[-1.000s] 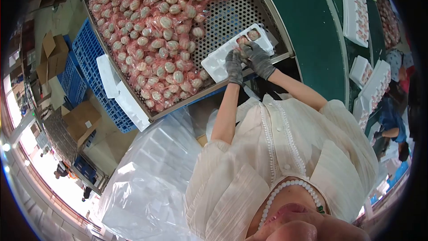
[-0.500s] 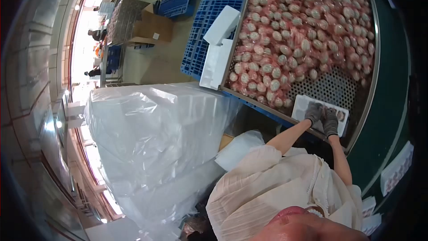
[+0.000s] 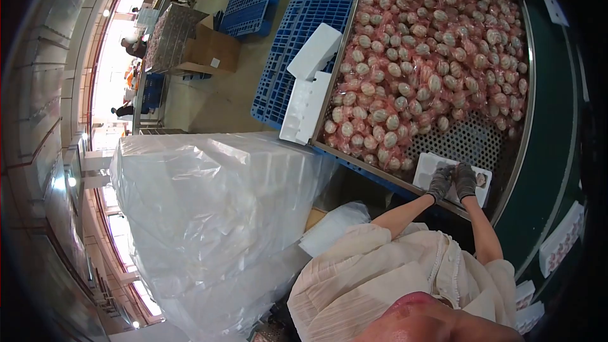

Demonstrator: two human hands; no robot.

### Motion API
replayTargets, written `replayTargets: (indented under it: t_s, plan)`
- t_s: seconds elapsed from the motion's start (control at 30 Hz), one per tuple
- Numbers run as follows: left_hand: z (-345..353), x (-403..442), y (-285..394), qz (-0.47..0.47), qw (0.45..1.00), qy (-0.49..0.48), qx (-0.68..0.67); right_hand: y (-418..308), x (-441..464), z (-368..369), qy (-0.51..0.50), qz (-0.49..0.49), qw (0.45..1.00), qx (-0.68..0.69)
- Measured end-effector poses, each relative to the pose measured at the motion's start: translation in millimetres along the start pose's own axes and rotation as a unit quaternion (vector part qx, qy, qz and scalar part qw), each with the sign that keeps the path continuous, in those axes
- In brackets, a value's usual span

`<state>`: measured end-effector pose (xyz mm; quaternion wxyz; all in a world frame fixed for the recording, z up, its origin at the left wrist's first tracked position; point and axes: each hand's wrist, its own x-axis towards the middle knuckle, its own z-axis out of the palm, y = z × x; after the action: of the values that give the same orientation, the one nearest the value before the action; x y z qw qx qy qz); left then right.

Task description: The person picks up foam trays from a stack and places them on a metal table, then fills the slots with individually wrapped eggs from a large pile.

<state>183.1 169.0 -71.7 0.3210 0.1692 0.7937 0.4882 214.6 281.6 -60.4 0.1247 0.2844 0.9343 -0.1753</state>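
A white foam tray (image 3: 427, 166) with hollows lies at the near end of a metal bin (image 3: 529, 88) with a perforated floor. Both my hands wear grey gloves and bend over it. My left hand (image 3: 441, 182) is over the tray's middle, fingers closed and pointing down. Close beside it, my right hand (image 3: 465, 180) also has its fingers closed. Whatever the fingers hold is hidden from above. One small round item (image 3: 481, 179) sits in a hollow at the tray's right end. Beyond my hands, many egg-shaped items (image 3: 405, 69) in clear and pinkish-red wrap fill the bin.
Left of me stands a large stack under clear plastic (image 3: 215, 209). White foam pieces (image 3: 304, 104) lean by the bin, near a blue pallet (image 3: 301, 38). A green surface (image 3: 551, 120) runs along the right, with a filled tray (image 3: 560, 240). A person (image 3: 133, 47) is far off.
My hands have shifted slightly within the tray and stand a little further apart. The camera view has tilted slightly, so the whole scene sits a little lower.
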Motion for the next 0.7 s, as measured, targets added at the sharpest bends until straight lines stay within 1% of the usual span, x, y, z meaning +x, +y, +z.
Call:
replayTargets:
  t_s: [0.03,0.07,0.1,0.13,0.27,0.3,0.33,0.37,0.4,0.43,0.47,0.5,0.57,0.6,0.63,0.67,0.7]
  plan:
    - [-1.0,-0.3,0.6,0.035,0.998,0.000,0.047,-3.4,3.2,-5.8,-0.046,0.016,0.999,-0.016]
    - [-2.6,-0.9,0.6,0.037,0.998,-0.002,0.047,-6.5,4.6,-11.8,-0.093,0.031,0.995,-0.031]
    - [-7.3,-1.3,3.1,0.048,0.995,-0.030,0.086,-8.9,6.3,-17.5,-0.091,0.033,0.995,-0.030]
    - [-10.8,0.3,5.3,0.060,0.989,-0.056,0.125,-10.8,9.4,-24.6,-0.110,0.036,0.993,-0.029]
    - [-16.9,-2.6,6.0,0.079,0.983,-0.076,0.149,-13.8,10.4,-38.5,-0.199,0.047,0.979,-0.022]
    - [-22.9,-2.0,15.0,0.077,0.984,-0.088,0.133,-12.7,10.4,-31.4,-0.199,0.051,0.978,-0.020]
    - [-25.5,-3.1,19.8,0.074,0.985,-0.101,0.116,-10.3,10.0,-17.7,-0.172,0.035,0.983,-0.059]
    - [-20.4,-2.2,10.2,0.075,0.985,-0.103,0.115,-6.9,10.3,-6.4,-0.144,0.019,0.985,-0.099]
    - [-11.7,0.3,-6.6,0.103,0.983,-0.088,0.123,-2.1,10.4,1.3,-0.143,0.020,0.984,-0.100]
    - [-9.3,0.3,-9.4,0.130,0.980,-0.073,0.130,3.5,8.7,8.8,-0.121,0.001,0.989,-0.086]
    - [-7.1,-0.2,-12.7,0.131,0.980,-0.073,0.128,10.3,6.9,15.9,-0.098,-0.017,0.993,-0.071]
    - [-11.6,-4.4,-6.7,0.140,0.979,-0.065,0.136,12.9,2.5,18.1,-0.098,-0.015,0.992,-0.072]
    - [-18.6,-8.9,6.3,0.149,0.977,-0.058,0.142,10.3,-5.1,14.9,-0.017,-0.069,0.995,-0.068]
    - [-22.4,-7.8,12.9,0.111,0.979,-0.077,0.150,10.9,-3.9,15.8,-0.017,-0.069,0.995,-0.069]
    - [-23.7,-8.8,15.4,0.072,0.980,-0.096,0.157,10.4,-2.0,18.9,-0.028,-0.048,0.997,-0.045]
    - [-18.4,-9.5,5.3,0.070,0.980,-0.097,0.156,10.2,-1.9,22.5,-0.040,-0.028,0.999,-0.021]
    - [-10.6,-6.9,-10.7,0.097,0.978,-0.094,0.156,12.5,-1.5,25.4,-0.026,-0.028,0.999,-0.016]
